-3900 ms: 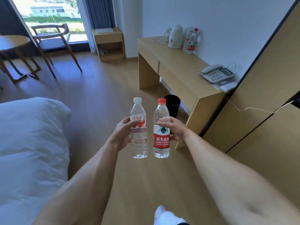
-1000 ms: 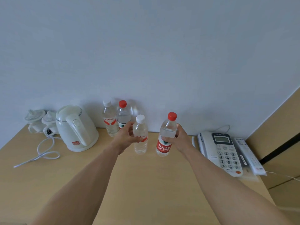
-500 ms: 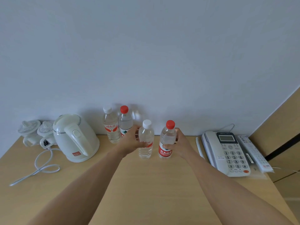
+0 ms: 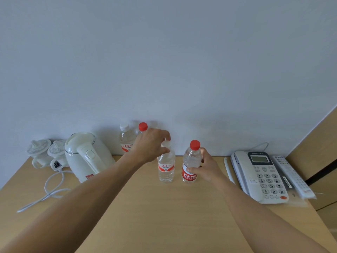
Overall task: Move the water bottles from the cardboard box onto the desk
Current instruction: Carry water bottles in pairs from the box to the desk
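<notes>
I see both hands out over the wooden counter (image 4: 164,216). My left hand (image 4: 152,145) is up at the top of the white-cap bottle (image 4: 166,167), fingers curled round its neck and cap. My right hand (image 4: 206,166) wraps the red-cap bottle (image 4: 190,165) at label height, thumb across the front. Both bottles are upright with bases on the counter, side by side with a thin gap, mid-counter. Behind my left hand, by the wall, stand two more bottles: a white-cap one (image 4: 125,140) and a red-cap one (image 4: 142,127), mostly hidden by the hand. Left of those is a white kettle (image 4: 85,156) with its cord (image 4: 49,189), and two white lidded cups (image 4: 45,150) at the far left. A phone (image 4: 260,176) and a remote (image 4: 293,176) lie on the right.
</notes>
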### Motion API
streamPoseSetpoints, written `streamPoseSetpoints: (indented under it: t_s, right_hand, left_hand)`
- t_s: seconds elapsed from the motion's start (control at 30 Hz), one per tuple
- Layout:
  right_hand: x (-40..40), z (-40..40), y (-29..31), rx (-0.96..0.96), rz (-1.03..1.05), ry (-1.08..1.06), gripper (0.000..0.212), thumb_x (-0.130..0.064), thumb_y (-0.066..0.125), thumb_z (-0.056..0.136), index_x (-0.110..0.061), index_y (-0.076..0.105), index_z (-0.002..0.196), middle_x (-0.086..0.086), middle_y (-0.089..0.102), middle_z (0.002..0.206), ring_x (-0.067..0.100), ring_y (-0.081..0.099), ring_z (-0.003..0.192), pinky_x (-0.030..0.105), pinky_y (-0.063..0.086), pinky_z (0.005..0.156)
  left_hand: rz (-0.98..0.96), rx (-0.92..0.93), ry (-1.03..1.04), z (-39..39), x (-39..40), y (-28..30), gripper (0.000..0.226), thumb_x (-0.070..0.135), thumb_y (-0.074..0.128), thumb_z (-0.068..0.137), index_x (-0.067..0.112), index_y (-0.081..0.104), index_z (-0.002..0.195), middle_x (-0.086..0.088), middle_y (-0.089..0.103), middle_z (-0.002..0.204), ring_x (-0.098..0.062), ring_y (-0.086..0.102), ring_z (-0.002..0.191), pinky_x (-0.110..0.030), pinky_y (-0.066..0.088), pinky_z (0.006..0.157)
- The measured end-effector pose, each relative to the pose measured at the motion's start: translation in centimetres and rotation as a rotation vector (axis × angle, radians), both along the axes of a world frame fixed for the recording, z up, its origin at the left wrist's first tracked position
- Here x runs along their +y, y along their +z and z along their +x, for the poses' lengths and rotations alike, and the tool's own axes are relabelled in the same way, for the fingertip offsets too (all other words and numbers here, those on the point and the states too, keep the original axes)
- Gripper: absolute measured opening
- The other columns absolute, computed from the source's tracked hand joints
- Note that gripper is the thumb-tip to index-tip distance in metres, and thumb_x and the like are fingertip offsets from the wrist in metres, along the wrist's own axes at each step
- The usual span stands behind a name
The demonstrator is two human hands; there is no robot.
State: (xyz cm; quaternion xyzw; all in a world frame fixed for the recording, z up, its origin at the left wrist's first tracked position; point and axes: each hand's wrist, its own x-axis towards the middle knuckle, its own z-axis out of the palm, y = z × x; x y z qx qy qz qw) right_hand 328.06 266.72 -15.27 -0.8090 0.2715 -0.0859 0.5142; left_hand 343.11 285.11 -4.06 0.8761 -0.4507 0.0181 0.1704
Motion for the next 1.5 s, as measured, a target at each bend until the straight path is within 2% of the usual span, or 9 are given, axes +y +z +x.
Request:
streamPoseSetpoints:
  t_s: [0.33, 0.57, 0.7, 0.83, 0.93, 1.07, 1.2, 1.3, 1.5]
  right_hand:
    - [-0.3, -0.3, 1.1, -0.025, -0.021, -0.005, 0.058, -0.022, 0.087, 0.066, -0.038, 0.055, 0.111, -0.013, 0.066, 0.107, 0.001, 0.061, 0.102, 0.023, 0.050, 0.080]
    - [-0.5, -0.4, 2.9, -0.069, -0.031, -0.014, 0.063, -0.051, 0.081, 0.044, -0.048, 0.056, 0.102, -0.016, 0.064, 0.100, -0.002, 0.061, 0.091, 0.011, 0.044, 0.068]
    - [-0.7, -0.1, 3.3, -0.029, -0.130, -0.011, 0.056, -0.035, 0.089, 0.060, -0.044, 0.057, 0.106, -0.019, 0.063, 0.094, -0.011, 0.059, 0.081, 0.003, 0.041, 0.059]
    - [-0.9, 0.3, 3.3, -0.031, -0.211, -0.004, 0.053, -0.030, 0.088, 0.065, -0.040, 0.057, 0.106, -0.023, 0.060, 0.090, -0.006, 0.059, 0.080, 0.004, 0.037, 0.061]
    - [-1.0, 0.9, 3.3, -0.040, -0.239, -0.005, 0.051, -0.024, 0.087, 0.069, -0.035, 0.058, 0.110, -0.023, 0.059, 0.091, -0.004, 0.059, 0.082, 0.006, 0.038, 0.064]
    - [-1.0, 2.7, 3.4, -0.071, -0.206, -0.040, 0.049, -0.015, 0.085, 0.072, -0.026, 0.060, 0.113, -0.017, 0.059, 0.092, 0.009, 0.061, 0.087, 0.009, 0.040, 0.066]
    - [-0.7, 5.1, 3.9, -0.088, -0.198, -0.074, 0.048, -0.013, 0.083, 0.073, -0.019, 0.062, 0.116, -0.015, 0.054, 0.084, 0.001, 0.053, 0.076, 0.004, 0.037, 0.058]
    - [-0.3, 6.8, 4.0, -0.107, -0.182, -0.068, 0.050, -0.013, 0.082, 0.074, -0.017, 0.059, 0.118, -0.009, 0.056, 0.091, 0.009, 0.053, 0.082, 0.007, 0.035, 0.061]
    - [0.2, 8.9, 3.4, -0.132, -0.197, -0.069, 0.048, -0.014, 0.083, 0.073, -0.017, 0.058, 0.114, -0.015, 0.051, 0.088, 0.006, 0.051, 0.080, 0.011, 0.036, 0.063]
  left_hand:
    - [0.153, -0.027, -0.011, 3.2, -2.6, 1.6, 0.038, 0.028, 0.080, 0.083, 0.018, 0.069, 0.117, -0.001, 0.071, 0.107, -0.022, 0.063, 0.102, -0.041, 0.053, 0.088]
    - [0.145, -0.026, 0.040, 5.6, -3.6, 2.3, 0.034, 0.023, 0.081, 0.083, 0.015, 0.068, 0.113, -0.005, 0.069, 0.108, -0.024, 0.061, 0.101, -0.040, 0.053, 0.086]
    - [0.145, -0.006, 0.022, 5.8, -3.9, 2.5, 0.033, 0.022, 0.082, 0.082, 0.014, 0.069, 0.111, -0.002, 0.066, 0.106, -0.020, 0.059, 0.095, -0.038, 0.053, 0.085]
    - [0.141, -0.012, 0.023, 5.8, -4.1, 2.7, 0.033, 0.021, 0.082, 0.082, 0.014, 0.070, 0.112, -0.001, 0.067, 0.109, -0.015, 0.053, 0.090, -0.035, 0.052, 0.084]
    - [0.149, 0.002, 0.038, 5.6, -3.9, 2.7, 0.038, 0.023, 0.083, 0.081, 0.016, 0.069, 0.116, -0.001, 0.068, 0.112, -0.019, 0.059, 0.098, -0.039, 0.053, 0.089]
    - [0.131, -0.001, 0.078, 5.4, -3.2, 2.4, 0.057, 0.025, 0.084, 0.081, 0.020, 0.060, 0.133, -0.003, 0.069, 0.119, -0.024, 0.062, 0.111, -0.040, 0.052, 0.095]
    - [0.105, -0.092, 0.062, 5.3, -2.5, 2.5, 0.055, 0.028, 0.080, 0.084, 0.023, 0.059, 0.135, 0.000, 0.068, 0.125, -0.023, 0.060, 0.116, -0.035, 0.047, 0.096]
    - [0.137, -0.168, 0.020, 4.9, -2.2, 2.5, 0.053, 0.031, 0.075, 0.089, 0.025, 0.057, 0.138, 0.002, 0.065, 0.129, -0.020, 0.058, 0.118, -0.034, 0.045, 0.101]
    - [0.229, -0.188, -0.039, 4.4, -1.8, 1.7, 0.056, 0.012, 0.063, 0.091, 0.025, 0.052, 0.144, 0.003, 0.054, 0.145, -0.018, 0.053, 0.127, -0.034, 0.041, 0.106]
